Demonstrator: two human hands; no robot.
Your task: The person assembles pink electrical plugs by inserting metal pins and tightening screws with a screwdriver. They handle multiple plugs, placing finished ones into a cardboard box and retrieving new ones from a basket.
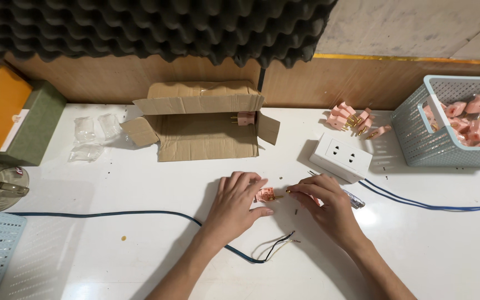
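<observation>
A thin dark blue cable with split black and white wire ends [273, 248] lay just below both wrists. The left hand [234, 205] pinched a small pink plastic plug with brass prongs [266, 194] between thumb and fingertips. The right hand [329, 205], fingers curled together, seemed to pinch a tiny brass part [290, 191] beside the prongs, a clear-handled screwdriver [351, 199] under its fingers. Beyond the fingertips sat a white rectangular socket block [341, 157]

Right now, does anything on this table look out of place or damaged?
Only small things. One pink plug lies alone in the cardboard box, apart from the pile and the basket. The cable's end is stripped, its wires splayed loose. A small brown spot marks the table.
</observation>
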